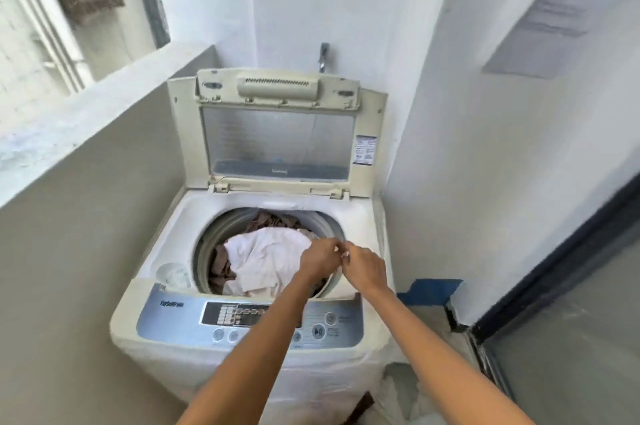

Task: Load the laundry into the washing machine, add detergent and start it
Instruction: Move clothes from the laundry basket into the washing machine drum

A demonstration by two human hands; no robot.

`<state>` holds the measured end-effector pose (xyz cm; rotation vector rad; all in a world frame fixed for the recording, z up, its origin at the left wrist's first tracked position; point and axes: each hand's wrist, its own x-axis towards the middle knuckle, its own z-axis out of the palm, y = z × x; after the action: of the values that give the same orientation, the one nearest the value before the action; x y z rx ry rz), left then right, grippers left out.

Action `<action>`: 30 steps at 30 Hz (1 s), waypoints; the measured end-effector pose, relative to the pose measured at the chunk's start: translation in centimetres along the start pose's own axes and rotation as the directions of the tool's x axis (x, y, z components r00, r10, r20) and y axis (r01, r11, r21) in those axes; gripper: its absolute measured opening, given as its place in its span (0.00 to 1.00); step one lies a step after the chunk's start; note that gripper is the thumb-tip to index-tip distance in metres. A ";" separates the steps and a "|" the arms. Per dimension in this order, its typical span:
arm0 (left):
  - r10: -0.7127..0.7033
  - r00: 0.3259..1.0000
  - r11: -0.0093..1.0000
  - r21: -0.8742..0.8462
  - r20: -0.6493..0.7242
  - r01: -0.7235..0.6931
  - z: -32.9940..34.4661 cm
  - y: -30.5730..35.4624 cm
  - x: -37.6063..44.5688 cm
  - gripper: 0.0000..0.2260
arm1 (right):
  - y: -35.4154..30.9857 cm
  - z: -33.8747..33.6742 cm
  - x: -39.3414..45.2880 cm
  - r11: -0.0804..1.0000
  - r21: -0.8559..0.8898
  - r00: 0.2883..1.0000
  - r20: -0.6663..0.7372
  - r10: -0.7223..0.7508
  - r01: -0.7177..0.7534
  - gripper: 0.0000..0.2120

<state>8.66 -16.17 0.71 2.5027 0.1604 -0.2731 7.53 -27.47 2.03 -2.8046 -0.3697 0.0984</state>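
Note:
A cream top-loading washing machine (138,327) stands in the corner with its lid (277,133) raised against the wall. In the drum (204,251) lie a white cloth (263,258) and, under and behind it, brown cloth (270,220). My left hand (320,256) and my right hand (365,267) hover over the drum's right rim, fingertips pinched and touching each other. A tiny pale speck shows between the fingertips, too small to identify. The blue-grey control panel (180,317) runs along the front, partly crossed by my left forearm.
A round dispenser well (173,274) sits at the drum's front left. A tap (323,57) sticks out of the wall above the lid. A low parapet wall (86,133) bounds the left side, and a dark-framed glass door (571,320) is on the right.

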 end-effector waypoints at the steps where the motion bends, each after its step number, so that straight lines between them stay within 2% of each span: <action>1: 0.024 1.000 1.000 -0.003 0.005 -0.024 0.3 1.7 -0.6 0.12 | 1.1 -0.7 -1.1 1.000 0.008 0.999 -0.027 0.024 -0.024 0.15; 5: 0.178 0.983 0.984 0.006 0.043 -0.178 2.8 9.1 -2.6 0.12 | 6.8 -4.2 -4.8 0.989 0.042 0.982 -0.119 0.145 -0.141 0.13; 8: 0.249 0.961 0.964 0.059 0.120 -0.258 6.1 13.5 -3.0 0.13 | 11.5 -5.7 -6.9 0.980 0.034 0.968 -0.151 0.199 -0.197 0.12; 11: 0.279 0.941 0.950 0.085 0.189 -0.299 10.0 16.8 -2.4 0.15 | 16.2 -6.1 -8.0 0.961 0.031 0.953 -0.124 0.275 -0.273 0.12; 14: 0.241 0.928 0.954 0.107 0.283 -0.280 14.9 18.7 -0.8 0.16 | 21.5 -4.7 -8.2 0.939 0.030 0.937 -0.052 0.345 -0.344 0.12; 18: 0.102 0.911 0.985 0.088 0.401 -0.149 23.4 18.2 2.5 0.17 | 28.5 0.1 -7.5 0.894 0.074 0.895 0.105 0.435 -0.443 0.13; 21: -0.032 0.887 0.996 0.089 0.461 -0.010 31.3 15.7 4.3 0.17 | 34.1 6.6 -7.2 0.843 0.127 0.836 0.270 0.478 -0.523 0.12; 27: -0.297 0.765 0.952 0.110 0.572 0.287 49.9 5.4 8.4 0.18 | 44.9 25.8 -6.2 0.741 0.159 0.709 0.475 0.522 -0.652 0.14; 30: -0.381 0.719 0.910 0.100 0.581 0.402 57.4 0.2 10.5 0.19 | 48.5 36.2 -6.1 0.751 0.163 0.691 0.550 0.469 -0.640 0.15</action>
<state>9.87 -49.54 -47.11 2.1987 0.4342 -1.2010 9.50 -63.00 -47.31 -2.3960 0.4105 0.9212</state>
